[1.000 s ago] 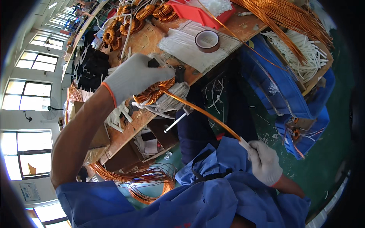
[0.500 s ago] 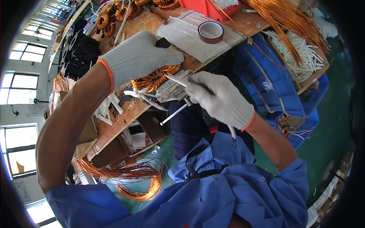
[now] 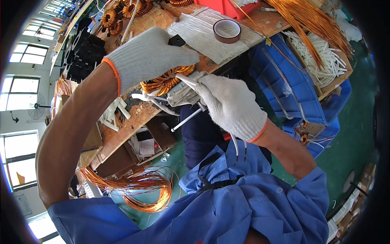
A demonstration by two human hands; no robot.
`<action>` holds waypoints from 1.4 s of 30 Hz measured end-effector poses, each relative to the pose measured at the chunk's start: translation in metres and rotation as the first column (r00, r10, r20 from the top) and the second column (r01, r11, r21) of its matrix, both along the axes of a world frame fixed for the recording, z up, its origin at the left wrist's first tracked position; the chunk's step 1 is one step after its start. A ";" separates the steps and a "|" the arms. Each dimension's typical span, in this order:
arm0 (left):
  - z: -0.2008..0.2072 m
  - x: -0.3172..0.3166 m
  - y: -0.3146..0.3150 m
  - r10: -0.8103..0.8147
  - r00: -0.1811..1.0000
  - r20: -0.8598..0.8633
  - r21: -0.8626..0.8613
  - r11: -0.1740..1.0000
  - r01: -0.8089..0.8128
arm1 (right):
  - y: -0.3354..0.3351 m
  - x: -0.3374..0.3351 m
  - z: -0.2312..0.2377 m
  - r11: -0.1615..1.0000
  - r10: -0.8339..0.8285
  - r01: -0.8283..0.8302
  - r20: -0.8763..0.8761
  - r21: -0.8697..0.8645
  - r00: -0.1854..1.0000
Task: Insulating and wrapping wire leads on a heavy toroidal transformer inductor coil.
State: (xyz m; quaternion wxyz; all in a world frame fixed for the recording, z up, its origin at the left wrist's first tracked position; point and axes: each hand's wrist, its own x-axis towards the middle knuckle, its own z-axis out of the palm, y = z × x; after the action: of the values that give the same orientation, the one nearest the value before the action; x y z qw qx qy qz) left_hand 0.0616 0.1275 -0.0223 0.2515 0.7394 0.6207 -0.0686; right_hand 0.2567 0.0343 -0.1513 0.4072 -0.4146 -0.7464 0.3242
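Observation:
My left hand [image 3: 150, 59], in a white knitted glove with an orange cuff, grips the copper-wound ring coil [image 3: 164, 81] from above. Its thumb reaches to the right over the coil, and the other fingers are partly hidden. The coil sits against a worn grey block [image 3: 185, 93] at the bench edge, with a metal rod [image 3: 187, 120] sticking out below. My right hand [image 3: 232, 103], gloved the same way, is closed on a white-sleeved wire lead [image 3: 186, 79] that comes off the coil. Wire ends [image 3: 235, 148] hang out beneath that hand. Another white sleeve [image 3: 156, 103] curves below the coil.
On the wooden bench [image 3: 136, 112] lie a tape roll [image 3: 226, 31], a red bin [image 3: 227, 7], finished coils [image 3: 109, 18], white tubes [image 3: 118, 112] and black parts [image 3: 83, 53]. Blue crates [image 3: 280, 81], a box of white tubes [image 3: 321, 61] and copper wire [image 3: 308, 24] stand right. A wire bundle [image 3: 150, 199] hangs below.
My right hand has turned and shifted slightly left, still holding the white-sleeved lead. The wire ends below it swung left and now show as two. My left hand stays on the coil.

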 end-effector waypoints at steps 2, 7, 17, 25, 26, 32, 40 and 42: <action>0.007 0.003 -0.003 0.007 1.000 -0.006 -0.020 1.000 -0.007 | 0.001 0.002 0.009 0.966 0.045 -0.072 -0.114 -0.248 0.992; 0.007 0.008 -0.008 -0.031 0.999 -0.028 0.098 0.995 0.033 | 0.039 0.023 0.004 0.983 0.165 -0.161 0.037 -0.088 0.986; -0.002 0.025 -0.036 -0.108 0.948 -0.300 0.386 0.895 0.224 | 0.058 0.030 -0.005 0.782 -0.201 0.218 -0.095 0.584 0.975; 0.003 0.030 -0.040 -0.068 0.971 -0.229 0.369 0.917 0.151 | -0.081 -0.116 -0.106 0.675 -0.133 -0.594 -0.864 -0.437 0.486; 0.003 0.024 -0.043 -0.067 0.975 -0.213 0.395 0.907 0.148 | -0.083 -0.131 -0.112 0.533 -0.215 -0.758 -0.926 -0.377 0.310; 0.006 0.037 -0.034 -0.098 0.976 -0.196 0.327 0.932 0.159 | -0.037 -0.052 -0.171 0.907 -0.373 0.283 -0.282 -0.313 0.884; 0.015 0.030 -0.032 -0.132 0.965 -0.226 0.369 0.905 0.211 | -0.074 0.020 -0.002 0.814 0.341 -0.554 -0.630 -0.172 0.697; 0.042 0.035 -0.027 -0.126 0.976 -0.177 0.320 0.931 0.178 | -0.050 0.012 0.026 0.901 0.207 -0.091 -0.237 0.423 0.949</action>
State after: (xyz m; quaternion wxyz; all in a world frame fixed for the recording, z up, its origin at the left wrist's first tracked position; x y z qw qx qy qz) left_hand 0.0966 0.1008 0.0197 0.0679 0.8096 0.5817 -0.0386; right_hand 0.2687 -0.0155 -0.1256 0.5583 -0.2127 -0.7631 0.2465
